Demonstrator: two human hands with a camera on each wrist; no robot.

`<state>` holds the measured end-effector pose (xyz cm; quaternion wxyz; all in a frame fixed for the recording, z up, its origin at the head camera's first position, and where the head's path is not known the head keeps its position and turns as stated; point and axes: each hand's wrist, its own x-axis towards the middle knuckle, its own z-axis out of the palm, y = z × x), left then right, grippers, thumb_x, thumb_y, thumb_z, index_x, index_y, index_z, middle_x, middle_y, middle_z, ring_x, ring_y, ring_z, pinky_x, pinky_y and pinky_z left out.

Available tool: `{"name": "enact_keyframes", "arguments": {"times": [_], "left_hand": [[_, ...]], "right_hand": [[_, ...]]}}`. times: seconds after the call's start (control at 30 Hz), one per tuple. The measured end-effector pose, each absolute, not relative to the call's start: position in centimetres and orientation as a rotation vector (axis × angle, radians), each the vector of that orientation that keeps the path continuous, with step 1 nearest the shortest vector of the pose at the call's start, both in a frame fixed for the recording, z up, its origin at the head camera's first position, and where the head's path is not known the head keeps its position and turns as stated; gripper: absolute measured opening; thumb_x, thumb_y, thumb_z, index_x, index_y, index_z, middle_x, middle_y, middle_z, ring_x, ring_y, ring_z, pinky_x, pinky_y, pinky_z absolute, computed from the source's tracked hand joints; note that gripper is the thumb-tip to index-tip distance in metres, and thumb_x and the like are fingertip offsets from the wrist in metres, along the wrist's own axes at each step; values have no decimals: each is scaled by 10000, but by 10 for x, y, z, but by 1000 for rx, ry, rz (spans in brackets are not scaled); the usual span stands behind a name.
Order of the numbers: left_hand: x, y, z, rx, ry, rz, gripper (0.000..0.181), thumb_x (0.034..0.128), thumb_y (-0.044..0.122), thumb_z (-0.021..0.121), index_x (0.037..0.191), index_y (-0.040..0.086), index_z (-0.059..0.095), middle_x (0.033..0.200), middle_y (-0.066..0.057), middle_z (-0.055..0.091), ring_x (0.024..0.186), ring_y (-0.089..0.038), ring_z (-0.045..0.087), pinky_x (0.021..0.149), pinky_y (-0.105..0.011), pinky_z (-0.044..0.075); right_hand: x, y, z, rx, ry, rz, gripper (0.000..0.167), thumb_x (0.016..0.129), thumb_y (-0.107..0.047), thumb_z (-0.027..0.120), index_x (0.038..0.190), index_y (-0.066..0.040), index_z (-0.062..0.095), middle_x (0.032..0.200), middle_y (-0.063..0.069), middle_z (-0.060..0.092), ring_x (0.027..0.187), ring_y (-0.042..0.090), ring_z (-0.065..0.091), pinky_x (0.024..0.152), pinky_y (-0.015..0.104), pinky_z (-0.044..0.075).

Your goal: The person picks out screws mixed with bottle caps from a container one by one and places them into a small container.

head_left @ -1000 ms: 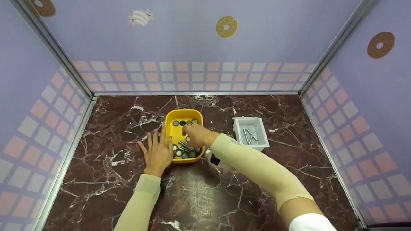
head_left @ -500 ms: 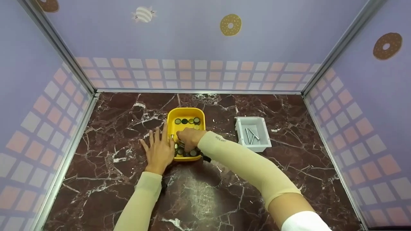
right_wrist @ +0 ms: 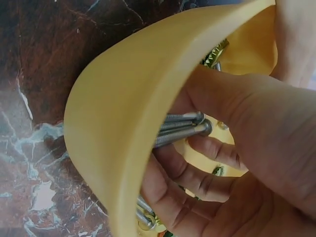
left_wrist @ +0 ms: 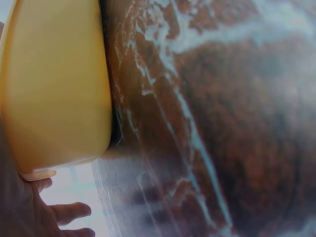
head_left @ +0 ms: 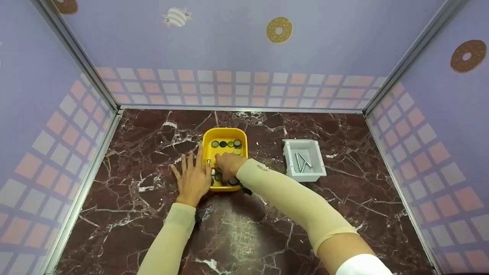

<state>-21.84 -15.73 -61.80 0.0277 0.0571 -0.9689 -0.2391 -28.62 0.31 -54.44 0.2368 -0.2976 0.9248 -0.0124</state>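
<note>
A yellow plastic tub [head_left: 225, 133] holds several bottle caps [head_left: 230, 144] and several silver bolts [right_wrist: 180, 129]. My right hand [head_left: 230, 165] reaches down inside it. In the right wrist view, thumb and fingers close around a few of those bolts, though the tub's wall hides the fingertips. My left hand [head_left: 193, 181] lies along the tub's left side, fingers straight and spread, the thumb at the rim. From the left wrist, the tub's outer wall [left_wrist: 57, 89] shows with fingers past its end. A small bolt [head_left: 209, 161] sits near the left thumb.
Right of the tub stands a white plastic bin [head_left: 305, 177] with several bolts [head_left: 302, 162] in it. The dark red marble-patterned tabletop [head_left: 263, 225] is bounded by a patterned back wall [head_left: 229, 46] and side walls.
My right hand has gone from the middle of the tub down toward its near end, onto the bolts. My left hand keeps its place on the tub. The head view has shifted slightly.
</note>
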Motion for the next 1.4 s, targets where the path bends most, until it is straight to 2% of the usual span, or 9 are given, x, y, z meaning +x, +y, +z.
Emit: {"name": "enact_keyframes", "arguments": {"times": [0.2,0.43,0.67,0.77,0.83,0.97,1.03,1.2,1.4], "left_hand": [[-218,-157,-617,182,-2996,-751,717,1227,422,412,1896,301,183,1917,-252,300,1814,-545,172,1406,-884,-21],[-217,-157,-618,186,-2994,-758,719,1230,424,418,1897,314,172,1916,-250,303,1815,-540,175,1408,-880,-25],[-218,-155,-619,185,-3005,-778,715,1234,427,400,1898,327,155,1912,-246,318,1815,-543,169,1409,-878,-36],[-218,-155,-619,184,-3010,-770,713,1234,431,386,1899,331,146,1914,-245,315,1817,-538,172,1410,-875,-38],[-218,-156,-618,189,-3015,-770,711,1234,432,379,1898,333,145,1916,-247,307,1818,-534,169,1412,-872,-42],[-218,-157,-617,200,-3020,-766,711,1232,434,373,1898,335,145,1917,-247,303,1818,-533,172,1415,-866,-46],[-218,-156,-617,201,-3012,-769,711,1229,429,377,1897,328,158,1912,-248,314,1814,-538,182,1415,-866,-46],[-217,-157,-617,202,-3009,-775,710,1228,431,376,1897,331,159,1907,-253,324,1810,-547,186,1412,-868,-51],[-218,-157,-616,200,-3005,-768,718,1227,430,383,1898,331,148,1904,-261,325,1807,-551,196,1408,-880,-32]], "right_hand": [[-285,2,-549,-849,2587,9,414,1005,-184,872,1360,-49,708,1288,145,782,1101,271,764,992,410,698],[-290,4,-551,-849,2593,-50,465,1008,-69,826,1446,-18,676,1288,184,806,1101,292,775,984,442,698],[-303,11,-547,-793,2537,-113,310,1003,-21,805,1310,-46,775,1191,133,846,929,213,705,770,325,642],[-306,14,-544,-811,2521,-145,298,1007,16,781,1302,-28,795,1190,148,845,913,218,689,728,319,605],[-306,17,-541,-817,2519,-193,296,1035,-3,780,1330,-18,794,1229,159,839,941,225,682,757,334,604],[-308,20,-540,-791,2513,-237,375,1056,-33,767,1430,-13,775,1379,190,815,1130,299,754,954,427,681],[-318,21,-553,-815,2530,-216,388,1041,-58,755,1427,-26,777,1376,180,816,1156,305,760,992,453,683],[-331,28,-571,-893,2537,-282,407,1034,-84,715,1436,-26,749,1202,179,812,968,277,707,882,447,651],[-305,40,-541,-854,2527,-456,431,1094,-64,736,1522,-28,701,1054,192,800,832,224,654,796,385,607]]}}
